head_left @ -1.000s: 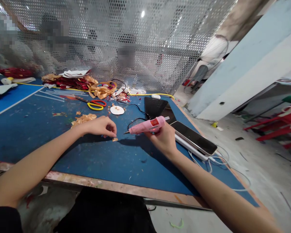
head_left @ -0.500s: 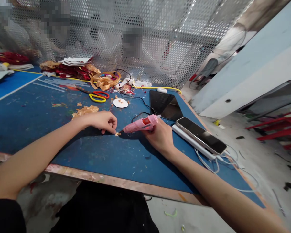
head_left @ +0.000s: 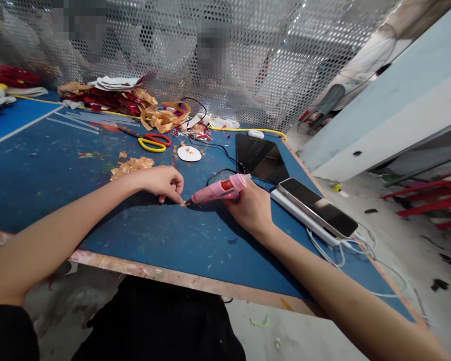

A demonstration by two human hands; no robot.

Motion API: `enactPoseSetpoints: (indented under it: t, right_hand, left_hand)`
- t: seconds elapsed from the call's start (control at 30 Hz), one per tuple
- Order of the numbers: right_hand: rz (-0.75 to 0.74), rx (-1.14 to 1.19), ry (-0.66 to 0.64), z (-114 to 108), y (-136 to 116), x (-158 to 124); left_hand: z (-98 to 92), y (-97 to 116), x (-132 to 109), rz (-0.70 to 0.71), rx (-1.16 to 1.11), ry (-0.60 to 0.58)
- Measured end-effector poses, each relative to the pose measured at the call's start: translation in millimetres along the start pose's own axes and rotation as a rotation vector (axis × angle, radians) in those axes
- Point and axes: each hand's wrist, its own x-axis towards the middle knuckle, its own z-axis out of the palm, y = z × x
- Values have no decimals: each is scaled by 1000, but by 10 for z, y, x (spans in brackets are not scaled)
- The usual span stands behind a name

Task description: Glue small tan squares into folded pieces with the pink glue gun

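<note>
Head view: on the blue table (head_left: 161,243), the pink glue gun (head_left: 218,190) points left, gripped in the curled fingers of the right hand (head_left: 252,206). Opposite it, the left hand (head_left: 161,181) arches low, a gold pile (head_left: 133,166) beyond its wrist. The nozzle (head_left: 189,202) sits by one fingertip (head_left: 179,200), at a tiny scrap (head_left: 184,204) mid-table; whether that hand pinches or merely presses it, I cannot tell. Good work probably calls for a steady nozzle, little glue and fingers clear of heat.

Black sleeve (head_left: 9,332) ending near the left elbow, black clothing (head_left: 161,321) over the lap, 2 bare forearms (head_left: 75,220)
</note>
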Motion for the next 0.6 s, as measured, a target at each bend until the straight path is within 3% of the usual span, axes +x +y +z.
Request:
enactPoseSetpoints:
  t: [0.33,0.43,0.6]
  right_hand:
    - [-59,-109,5,-70,-34,26]
    - [-195,-188,65,-200,-94,96]
    - [-557,-318,207,-457,-319,311]
  left_hand:
    - [-1,-27,12,7,-30,5]
    - [9,-67,30,15,-48,-3]
    - [21,-105,59,15,-64,2]
